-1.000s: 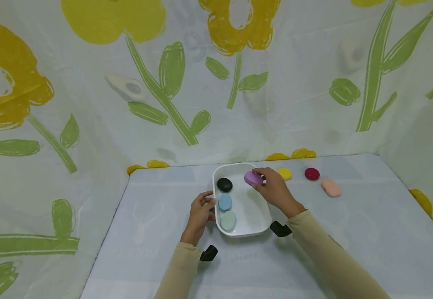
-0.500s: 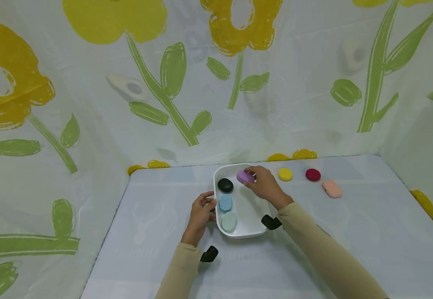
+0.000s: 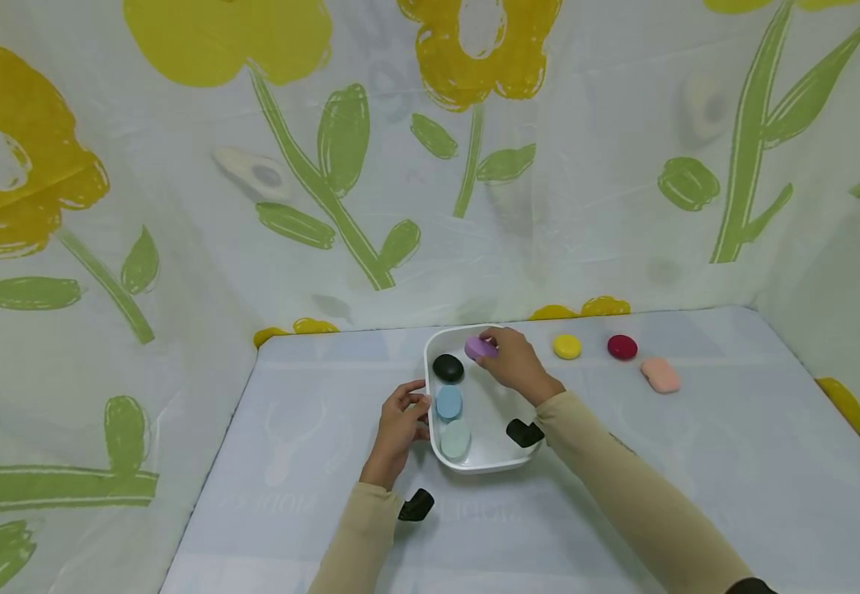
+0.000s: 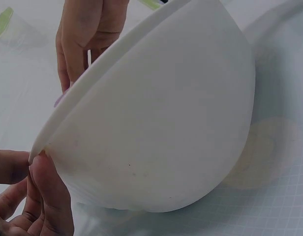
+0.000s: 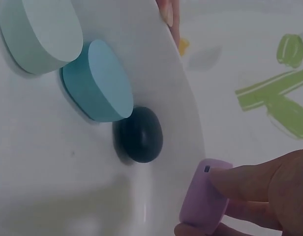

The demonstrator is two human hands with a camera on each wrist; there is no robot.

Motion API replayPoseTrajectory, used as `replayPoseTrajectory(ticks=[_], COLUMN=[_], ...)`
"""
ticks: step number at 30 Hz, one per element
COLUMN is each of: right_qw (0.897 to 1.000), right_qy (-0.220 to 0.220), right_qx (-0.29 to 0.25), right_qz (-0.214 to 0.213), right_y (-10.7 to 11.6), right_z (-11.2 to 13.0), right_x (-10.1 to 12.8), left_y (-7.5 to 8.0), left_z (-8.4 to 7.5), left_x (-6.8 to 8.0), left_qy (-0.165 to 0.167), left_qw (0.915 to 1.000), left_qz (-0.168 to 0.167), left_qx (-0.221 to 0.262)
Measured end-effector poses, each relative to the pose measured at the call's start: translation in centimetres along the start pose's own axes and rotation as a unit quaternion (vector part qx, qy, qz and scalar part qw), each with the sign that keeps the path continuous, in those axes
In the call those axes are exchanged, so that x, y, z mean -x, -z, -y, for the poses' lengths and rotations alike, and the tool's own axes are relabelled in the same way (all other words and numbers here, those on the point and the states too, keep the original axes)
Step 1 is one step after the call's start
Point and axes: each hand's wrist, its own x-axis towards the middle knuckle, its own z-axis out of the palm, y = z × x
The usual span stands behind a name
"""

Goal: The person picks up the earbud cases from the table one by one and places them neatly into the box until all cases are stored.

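Note:
My right hand [image 3: 513,360] pinches a purple soap bar [image 5: 203,199] between thumb and fingers. It holds the bar over the far end of a white plastic tub [image 3: 491,404]. At the tub's left side, my left hand [image 3: 400,419] grips the rim, thumb and fingers meeting at the edge in the left wrist view. Inside, along the left wall, sit a shiny black oval bar [image 3: 448,368], a light blue bar [image 3: 448,403] and a pale green bar [image 3: 455,440]. The purple bar is right of the black one and apart from it.
On the table to the tub's right lie a yellow round bar [image 3: 566,346], a dark red oval bar [image 3: 622,347] and a peach bar [image 3: 660,374]. A flower-printed sheet [image 3: 593,190] hangs behind the table's back edge.
My right hand has moved left with the purple bar, bringing it closer to the black bar. The left hand keeps its grip on the tub's rim.

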Motion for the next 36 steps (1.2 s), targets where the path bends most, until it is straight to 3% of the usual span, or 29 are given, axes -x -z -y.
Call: replayPoseTrajectory(ticks=[8, 15, 22, 30, 36], right_qw=[1.000, 1.000, 0.999, 0.995, 0.992], right_qy=[0.007, -0.026, -0.005, -0.014, -0.051], right_qx=[0.012, 0.001, -0.020, -0.044, -0.035], right_qz=[-0.014, 0.006, -0.040, -0.092, -0.108], right_y=[-0.5, -0.5, 0.8, 2.9, 4.2], right_z=[0.2, 0.1, -0.5, -3.8, -7.0], right_x=[-0.2, -0.2, 1.2, 2.9, 4.0], left_y=[0.0, -0.2, -0.1, -0.1, -0.1], left_z=[-0.1, -0.2, -0.2, 0.0, 0.3], left_x=[0.1, 0.1, 0.1, -0.1, -0.3], left_qy=[0.001, 0.001, 0.001, 0.004, 0.004], left_qw=[1.0000, 1.0000, 1.0000, 1.0000, 1.0000], left_qz=[0.000, 0.000, 0.002, 0.001, 0.001], left_qx=[0.003, 0.007, 0.008, 0.009, 0.005])
